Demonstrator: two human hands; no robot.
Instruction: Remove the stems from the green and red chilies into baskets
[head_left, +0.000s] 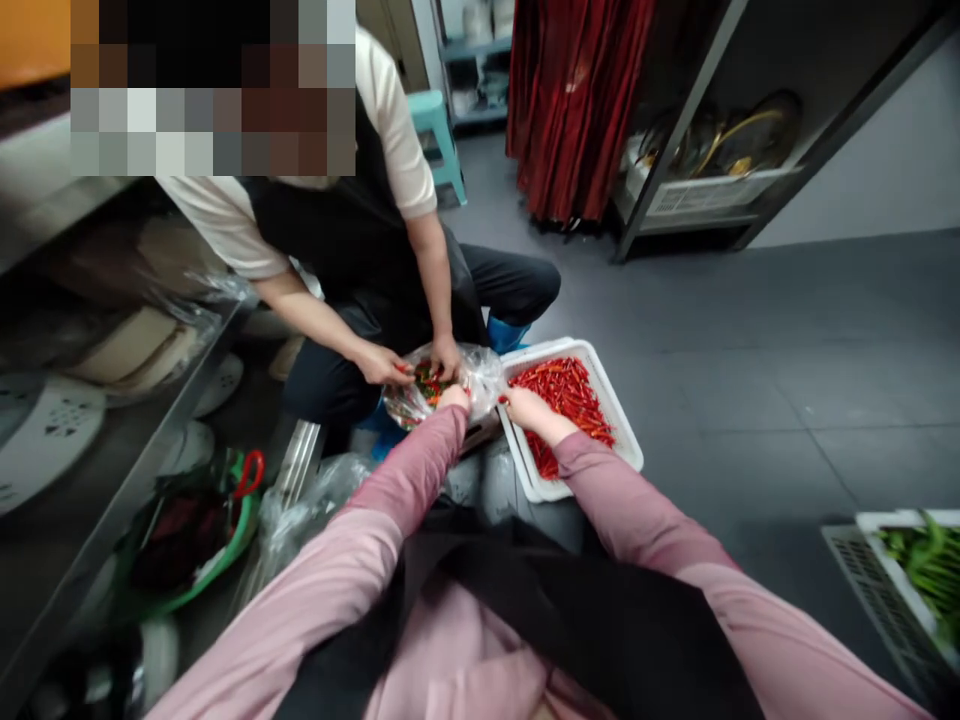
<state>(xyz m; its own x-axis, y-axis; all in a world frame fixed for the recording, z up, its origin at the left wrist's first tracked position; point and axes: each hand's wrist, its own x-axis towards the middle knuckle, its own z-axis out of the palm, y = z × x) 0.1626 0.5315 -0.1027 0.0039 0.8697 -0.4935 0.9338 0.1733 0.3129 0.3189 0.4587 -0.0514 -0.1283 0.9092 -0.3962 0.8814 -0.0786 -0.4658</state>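
My left hand [455,398] reaches over the near side of a clear plastic bag [484,372], its fingers closed. In the bag lie red chillies and green bits [431,380]. At the left rim of a white plastic basket [626,440] is my right hand [526,410], fingers pinched together beside the bag. A small red spot shows at the fingertips of each hand; whether these are chillies or nails is too small to tell. Many red chillies [562,395] fill the basket. Across from me, a co-worker's two hands [386,365] work at the same bag.
A co-worker in a dark apron [337,240] sits facing me. To the left are a metal shelf and a green container [195,590] with red-handled scissors [250,473]. A basket of green peppers [926,560] is at lower right. A turquoise stool [442,150] stands behind.
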